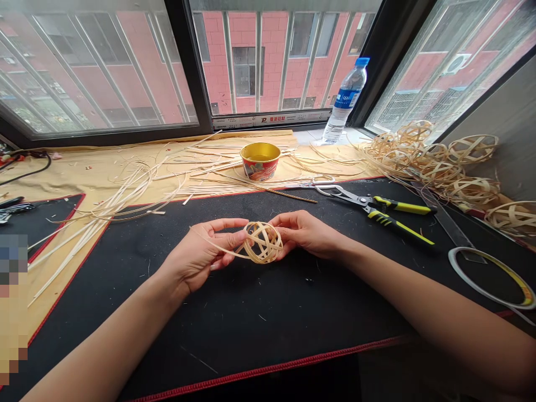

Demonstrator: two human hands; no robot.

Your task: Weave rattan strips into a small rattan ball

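Observation:
Between my two hands is a small woven bamboo ball (263,243), an open lattice of pale strips, raised over the black mat (268,324). My left hand (211,243) pinches its left side with thumb and fingers. On the right side, the fingertips of my right hand (301,233) close on the ball. One loose strip end (218,245) runs from the ball leftward across my left hand. The far fingertips of both hands are partly hidden behind the ball.
Loose bamboo strips (96,220) lie at left and along the back. A red-and-gold tub (260,164) stands behind my hands. Scissors (324,186), yellow-handled pliers (389,215), a ruler (452,223), a tape roll (456,262), woven balls (473,192) and a water bottle (344,106) are at right.

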